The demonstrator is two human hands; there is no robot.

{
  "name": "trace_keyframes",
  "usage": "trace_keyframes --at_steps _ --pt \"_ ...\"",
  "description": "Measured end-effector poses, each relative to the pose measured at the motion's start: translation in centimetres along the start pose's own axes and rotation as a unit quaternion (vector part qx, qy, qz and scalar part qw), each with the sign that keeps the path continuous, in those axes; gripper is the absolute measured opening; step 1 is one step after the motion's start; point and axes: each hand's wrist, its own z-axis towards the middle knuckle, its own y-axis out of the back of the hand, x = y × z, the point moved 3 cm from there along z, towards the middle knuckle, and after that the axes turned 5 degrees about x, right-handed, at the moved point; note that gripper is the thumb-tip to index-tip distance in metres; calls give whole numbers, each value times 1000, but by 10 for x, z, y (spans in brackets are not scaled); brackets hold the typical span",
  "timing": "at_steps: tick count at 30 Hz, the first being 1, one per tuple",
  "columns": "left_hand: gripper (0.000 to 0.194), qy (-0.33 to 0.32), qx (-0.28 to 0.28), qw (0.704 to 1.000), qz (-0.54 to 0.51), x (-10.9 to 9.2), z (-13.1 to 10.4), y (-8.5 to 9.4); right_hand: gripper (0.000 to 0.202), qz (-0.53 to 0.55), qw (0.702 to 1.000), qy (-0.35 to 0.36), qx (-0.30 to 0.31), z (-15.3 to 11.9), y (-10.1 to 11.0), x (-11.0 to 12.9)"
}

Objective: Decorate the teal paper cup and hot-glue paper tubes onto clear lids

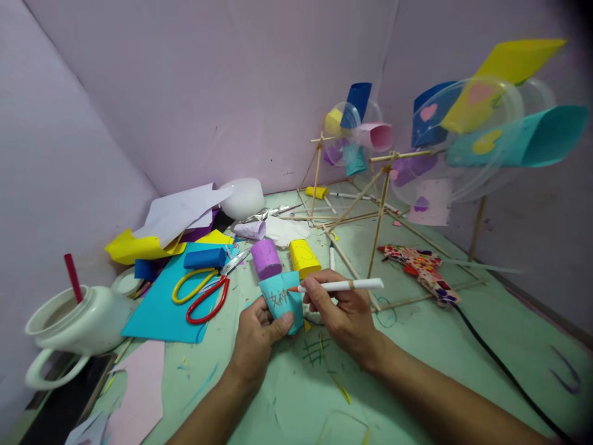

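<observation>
The turquoise paper tube (278,298) is in the left hand (259,324), its long axis roughly 11 to 5 o'clock. The right hand (345,315) grips a white marker (365,284), tip toward 9 at the tube. Bare table (296,395) opens at 6. Purple (265,259) and yellow rolls (304,258) crowd 11 and 1; scissors (207,301) lie at 9, stick frame (380,216) at 2.

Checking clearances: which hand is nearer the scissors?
Left. The left hand is right of the scissors, slightly nearer the camera; the right hand is farther right, holding the pen.
</observation>
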Motion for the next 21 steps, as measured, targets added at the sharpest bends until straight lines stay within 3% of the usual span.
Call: trace_keyframes --at_steps 21 --pt "52 -13 -10 1000 20 -1 -1 -2 11 19 1000 -7 3 -2 -3 -1"
